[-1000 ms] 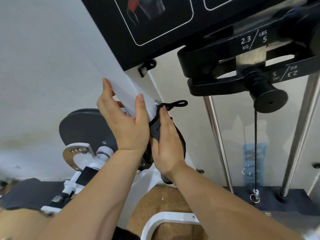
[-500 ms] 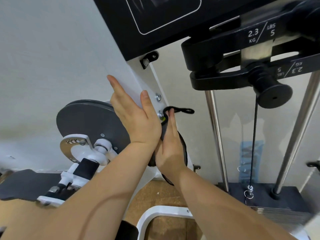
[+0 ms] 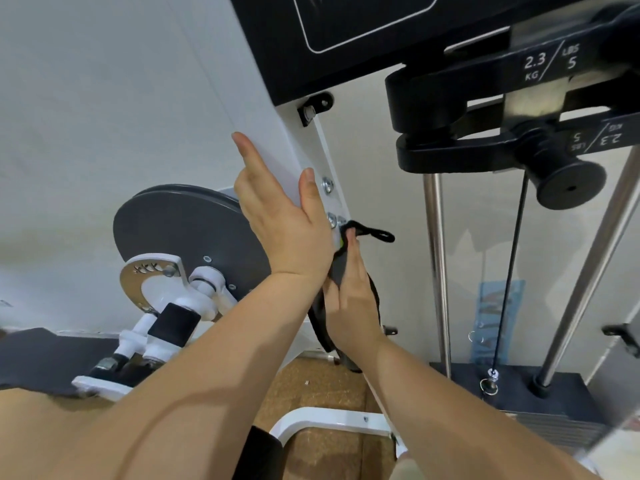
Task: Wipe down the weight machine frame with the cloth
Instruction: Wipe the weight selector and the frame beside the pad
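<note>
The white upright of the weight machine frame (image 3: pixel 294 147) slants up through the middle of the head view, with bolts on its right face. My left hand (image 3: pixel 277 216) lies flat against the upright's left side, fingers straight, thumb along its front edge. My right hand (image 3: pixel 349 292) presses a black cloth (image 3: pixel 337 271) against the upright just below the bolts, fingers straight. The cloth's black hanging loop (image 3: pixel 375 233) sticks out to the right above my fingertips, and more cloth hangs below my palm.
Black add-on weights marked 2.3 kg / 5 lbs (image 3: pixel 502 81) hang at upper right above chrome guide rods (image 3: pixel 438 271) and the weight stack (image 3: pixel 512 393). A grey cam disc (image 3: pixel 183 237) with white arm parts sits left. A white base tube (image 3: pixel 329 420) crosses the brown floor.
Both hands stay on the upright while the view has shifted. The right hand with the cloth has slid slightly down the frame relative to the bolts.
</note>
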